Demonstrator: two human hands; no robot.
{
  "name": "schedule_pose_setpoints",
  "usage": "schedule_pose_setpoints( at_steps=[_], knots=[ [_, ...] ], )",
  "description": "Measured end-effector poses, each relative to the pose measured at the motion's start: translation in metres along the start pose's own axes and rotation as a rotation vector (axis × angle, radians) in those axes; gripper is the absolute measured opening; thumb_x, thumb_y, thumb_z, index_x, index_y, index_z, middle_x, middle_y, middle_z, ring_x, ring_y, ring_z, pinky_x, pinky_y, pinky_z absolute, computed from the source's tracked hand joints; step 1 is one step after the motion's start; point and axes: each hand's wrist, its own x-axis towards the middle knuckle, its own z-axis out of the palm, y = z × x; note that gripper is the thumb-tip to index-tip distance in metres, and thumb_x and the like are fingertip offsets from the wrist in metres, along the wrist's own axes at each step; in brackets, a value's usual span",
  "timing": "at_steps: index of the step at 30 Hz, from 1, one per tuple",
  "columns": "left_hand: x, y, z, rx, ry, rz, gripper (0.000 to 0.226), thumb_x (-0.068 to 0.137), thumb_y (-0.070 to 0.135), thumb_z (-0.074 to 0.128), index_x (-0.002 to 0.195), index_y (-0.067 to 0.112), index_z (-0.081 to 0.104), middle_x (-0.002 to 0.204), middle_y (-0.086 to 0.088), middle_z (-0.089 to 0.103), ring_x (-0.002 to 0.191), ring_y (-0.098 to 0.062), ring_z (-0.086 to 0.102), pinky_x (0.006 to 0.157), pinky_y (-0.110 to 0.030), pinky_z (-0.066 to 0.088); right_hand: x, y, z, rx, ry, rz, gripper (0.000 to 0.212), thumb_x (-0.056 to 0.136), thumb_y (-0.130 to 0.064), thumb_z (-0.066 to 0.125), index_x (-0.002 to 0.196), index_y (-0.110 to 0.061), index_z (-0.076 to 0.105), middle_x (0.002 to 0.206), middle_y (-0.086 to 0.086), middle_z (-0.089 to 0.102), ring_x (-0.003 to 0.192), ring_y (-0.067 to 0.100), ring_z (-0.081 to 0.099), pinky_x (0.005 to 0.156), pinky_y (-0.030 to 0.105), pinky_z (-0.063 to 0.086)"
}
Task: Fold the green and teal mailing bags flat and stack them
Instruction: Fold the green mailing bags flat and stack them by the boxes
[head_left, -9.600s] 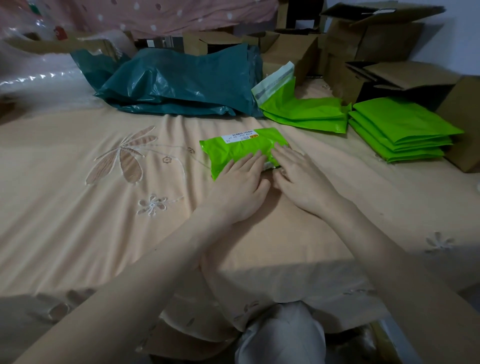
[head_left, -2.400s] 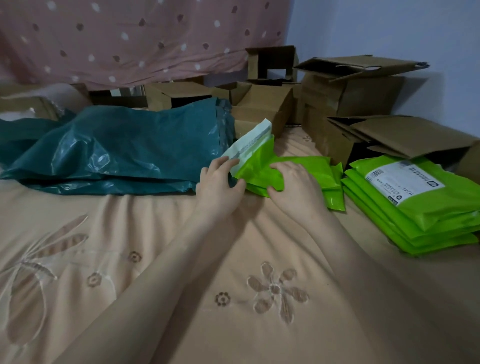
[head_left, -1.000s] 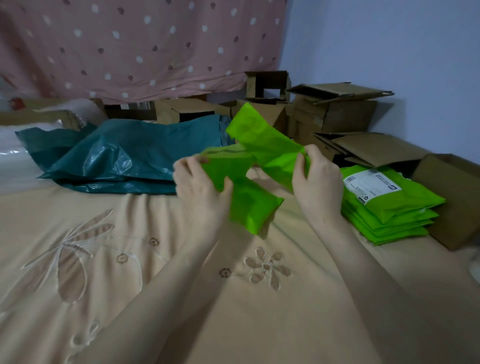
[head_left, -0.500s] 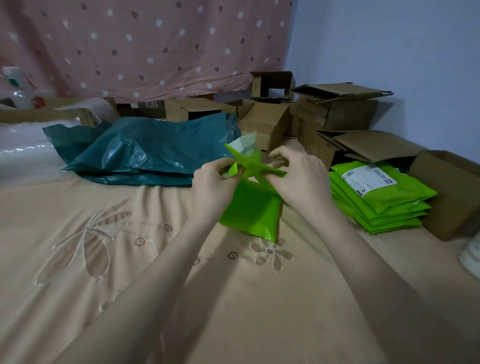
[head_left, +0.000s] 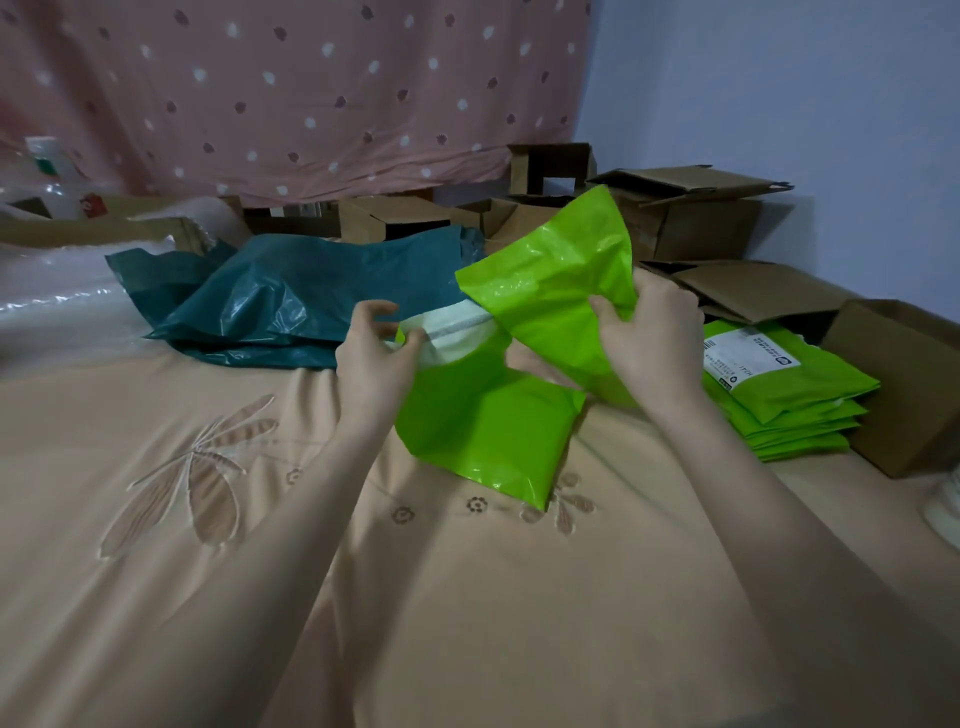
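Note:
I hold a bright green mailing bag (head_left: 483, 415) up over the bed with both hands. My left hand (head_left: 376, 358) pinches its white adhesive flap at the left. My right hand (head_left: 649, 343) grips the raised upper part of the green plastic, which stands up crumpled. The lower part hangs down and touches the bedspread. A heap of teal mailing bags (head_left: 311, 306) lies behind my left hand. A stack of folded green bags (head_left: 789, 400), the top one bearing a white label, sits at the right.
A peach embroidered bedspread (head_left: 260, 519) covers the surface. Several brown cardboard boxes (head_left: 701, 218) line the back and right edge. Clear bubble wrap (head_left: 57, 291) lies at the far left. A pink dotted curtain (head_left: 291, 88) hangs behind.
The green bag, bunched between my hands half a second ago, is now spread apart: my right hand lifted the top up and right while my left hand pulled the white flap left.

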Motion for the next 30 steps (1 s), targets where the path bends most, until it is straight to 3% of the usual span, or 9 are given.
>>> schedule_pose_setpoints(
  at_steps=[6,10,13,15,19,21,23,27,30],
  knots=[
    [0.005,-0.012,-0.007,0.040,0.007,0.037,0.015,0.085,0.012,0.058,0.097,0.017,0.064,0.093,0.005,0.061,0.089,-0.011,0.053,0.072,-0.021,0.037,0.004,0.002,-0.002,-0.005,0.090,-0.022,0.018,0.089,-0.019,0.056,0.102,-0.007,0.060,0.098,0.022,0.066,0.096,0.044,0.057,0.075,0.042,0.039],
    [0.003,-0.017,-0.013,0.052,-0.021,-0.011,0.021,0.085,0.015,0.057,0.105,0.018,0.063,0.097,0.005,0.059,0.085,-0.013,0.053,0.073,-0.024,0.039,0.009,0.007,-0.004,0.043,0.117,-0.042,0.020,0.087,-0.022,0.056,0.101,-0.009,0.062,0.097,0.018,0.068,0.095,0.042,0.059,0.076,0.041,0.042],
    [0.003,-0.014,-0.013,-0.090,-0.141,-0.058,0.032,0.085,0.018,0.056,0.116,0.021,0.060,0.109,0.005,0.058,0.096,-0.014,0.057,0.087,-0.034,0.049,0.005,-0.001,-0.003,0.107,0.146,-0.092,0.023,0.084,-0.025,0.051,0.096,-0.010,0.063,0.090,0.015,0.069,0.089,0.040,0.060,0.073,0.042,0.045],
    [0.005,-0.009,-0.014,-0.216,-0.150,-0.107,0.038,0.083,0.021,0.056,0.121,0.022,0.057,0.120,0.003,0.055,0.113,-0.016,0.054,0.099,-0.037,0.044,0.003,-0.008,-0.003,0.134,0.164,-0.113,0.022,0.081,-0.025,0.048,0.091,-0.010,0.061,0.085,0.015,0.068,0.085,0.040,0.060,0.070,0.042,0.045],
    [0.000,0.007,-0.024,-0.137,0.020,0.079,0.042,0.078,0.024,0.052,0.120,0.025,0.057,0.129,0.004,0.048,0.120,-0.008,0.042,0.103,-0.024,0.030,0.003,-0.018,-0.009,0.194,0.179,-0.126,0.021,0.080,-0.023,0.046,0.088,-0.011,0.061,0.079,0.012,0.067,0.076,0.037,0.059,0.067,0.044,0.047],
    [-0.004,0.017,-0.027,-0.111,0.034,0.171,0.041,0.078,0.019,0.052,0.120,0.022,0.057,0.123,0.002,0.052,0.113,-0.007,0.047,0.099,-0.021,0.033,0.004,-0.024,-0.014,0.231,0.181,-0.129,0.021,0.081,-0.020,0.047,0.090,-0.010,0.063,0.081,0.011,0.067,0.076,0.033,0.059,0.066,0.039,0.045],
    [-0.009,0.029,-0.028,-0.179,-0.115,0.114,0.044,0.084,0.014,0.052,0.127,0.019,0.050,0.109,0.002,0.063,0.098,-0.010,0.058,0.091,-0.026,0.044,0.002,-0.032,-0.020,0.307,0.166,-0.137,0.019,0.080,-0.014,0.049,0.090,-0.008,0.064,0.079,0.005,0.066,0.070,0.018,0.056,0.064,0.030,0.040],
    [-0.030,0.049,-0.028,-0.343,-0.578,-0.137,0.066,0.095,0.020,0.048,0.147,0.027,0.008,0.096,-0.002,0.073,0.076,-0.016,0.068,0.080,-0.034,0.053,-0.004,-0.047,-0.029,0.515,0.069,-0.104,0.014,0.074,-0.013,0.051,0.081,-0.018,0.062,0.066,-0.014,0.057,0.056,-0.007,0.049,0.057,0.012,0.036],
    [-0.036,0.051,-0.031,-0.405,-0.619,-0.182,0.069,0.095,0.022,0.050,0.147,0.032,0.006,0.098,-0.001,0.073,0.080,-0.019,0.070,0.079,-0.033,0.055,-0.008,-0.050,-0.028,0.590,-0.020,-0.069,0.015,0.068,-0.018,0.052,0.074,-0.007,0.059,0.064,-0.006,0.058,0.059,0.002,0.046,0.059,0.024,0.039]
  ],
)
